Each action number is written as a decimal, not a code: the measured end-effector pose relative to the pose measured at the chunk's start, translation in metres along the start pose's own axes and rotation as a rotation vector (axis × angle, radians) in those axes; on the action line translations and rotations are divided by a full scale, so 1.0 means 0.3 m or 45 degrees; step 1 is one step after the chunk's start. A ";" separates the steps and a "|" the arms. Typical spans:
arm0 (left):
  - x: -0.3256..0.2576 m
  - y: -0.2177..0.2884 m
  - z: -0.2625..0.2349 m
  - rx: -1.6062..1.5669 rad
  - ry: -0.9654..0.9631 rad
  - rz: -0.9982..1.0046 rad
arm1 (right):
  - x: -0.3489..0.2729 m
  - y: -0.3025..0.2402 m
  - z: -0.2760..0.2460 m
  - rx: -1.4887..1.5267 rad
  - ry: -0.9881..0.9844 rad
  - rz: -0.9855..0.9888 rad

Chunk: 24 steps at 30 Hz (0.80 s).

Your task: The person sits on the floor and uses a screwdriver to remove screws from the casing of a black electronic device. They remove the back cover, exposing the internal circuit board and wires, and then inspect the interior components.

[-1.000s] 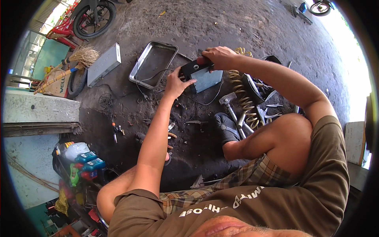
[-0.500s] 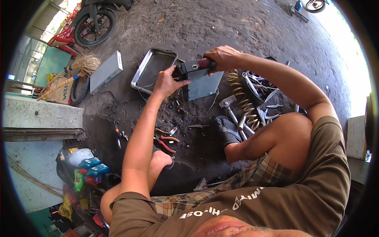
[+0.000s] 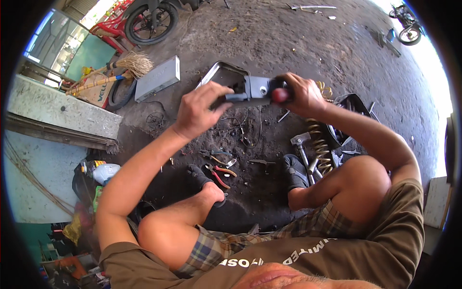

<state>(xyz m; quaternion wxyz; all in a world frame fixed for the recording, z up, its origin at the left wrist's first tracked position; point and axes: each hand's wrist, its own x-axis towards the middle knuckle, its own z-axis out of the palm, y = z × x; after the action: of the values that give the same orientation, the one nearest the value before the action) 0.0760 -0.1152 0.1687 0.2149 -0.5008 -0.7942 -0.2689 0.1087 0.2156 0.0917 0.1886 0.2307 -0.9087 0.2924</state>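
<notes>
I hold a grey metal bracket-like part [image 3: 255, 90] up in front of me with both hands. My left hand [image 3: 199, 108] grips its left end, fingers curled over the dark underside. My right hand [image 3: 298, 94] is closed around its right end, where a red knob [image 3: 278, 95] shows beside my fingers. I squat on a dirty ground with both knees up. Below the part lie red-handled pliers [image 3: 219, 173] and other small tools between my dark shoes.
A metal tray [image 3: 216, 74] lies behind the part, a grey box [image 3: 158, 78] and a broom [image 3: 130, 65] to its left. A yellow coil spring [image 3: 320, 139] and a hammer [image 3: 301, 144] lie by my right foot. A motorcycle wheel [image 3: 151, 21] stands at the back.
Both hands have lifted the part up and nearer to me. My left hand has moved from under the part to a full grip on its left end.
</notes>
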 end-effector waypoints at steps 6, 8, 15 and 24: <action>-0.158 0.121 0.033 0.120 0.252 0.189 | -0.082 -0.047 0.098 0.064 0.121 -0.091; -0.198 0.138 0.041 0.100 0.201 0.264 | -0.108 -0.044 0.150 0.122 0.194 -0.163; -0.271 0.171 0.054 0.119 -0.082 0.321 | -0.251 -0.108 0.474 0.450 0.467 0.174; -0.291 0.153 0.030 -0.001 -0.305 0.321 | -0.259 -0.130 0.618 0.913 0.235 0.223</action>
<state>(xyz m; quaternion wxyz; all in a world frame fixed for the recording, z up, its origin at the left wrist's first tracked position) 0.1525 -0.1525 0.1182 0.1506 -0.6249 -0.7449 -0.1786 0.1548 0.0968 -0.0684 0.1513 0.1761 -0.7442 0.6264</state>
